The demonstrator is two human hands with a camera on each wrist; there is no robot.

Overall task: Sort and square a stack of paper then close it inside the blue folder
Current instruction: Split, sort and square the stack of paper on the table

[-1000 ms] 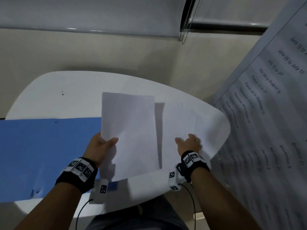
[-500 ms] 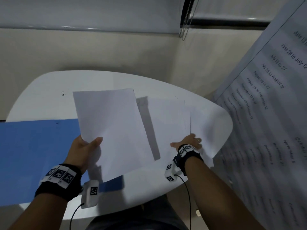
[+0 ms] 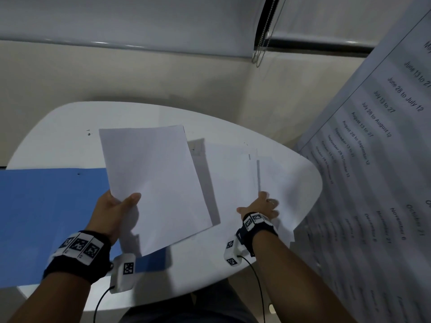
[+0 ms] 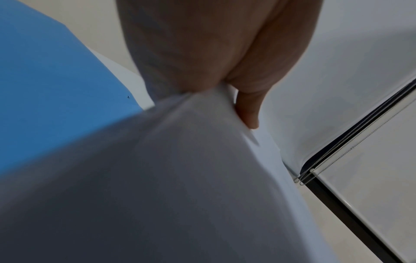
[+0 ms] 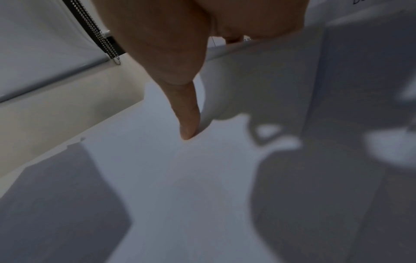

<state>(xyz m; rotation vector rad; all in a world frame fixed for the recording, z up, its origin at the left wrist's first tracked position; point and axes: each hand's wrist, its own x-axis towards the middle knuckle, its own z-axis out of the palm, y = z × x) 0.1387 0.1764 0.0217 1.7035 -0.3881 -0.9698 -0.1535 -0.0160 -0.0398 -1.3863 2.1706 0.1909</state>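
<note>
Here, loose white sheets are mid-sort, one lot in the air and the rest on the table.

The left hand (image 3: 114, 210) pinches the held sheets (image 3: 154, 183) at their near-left corner, thumb on top; they hang tilted above the white table (image 3: 58, 127) and partly over the open blue folder (image 3: 46, 217). The right hand (image 3: 261, 206) lies on the loose sheets on the table (image 3: 233, 178), thumb tip pressing down; whether its fingers have curled under an edge is hard to tell. Paper this thin is probably light, limp and slippery, so it wants holding by an edge with support beneath. No print shows on the sheets. A large printed sheet (image 3: 373, 159) on the right lists date ranges: "June 28 to July 12", "August 13 to 27".
</note>
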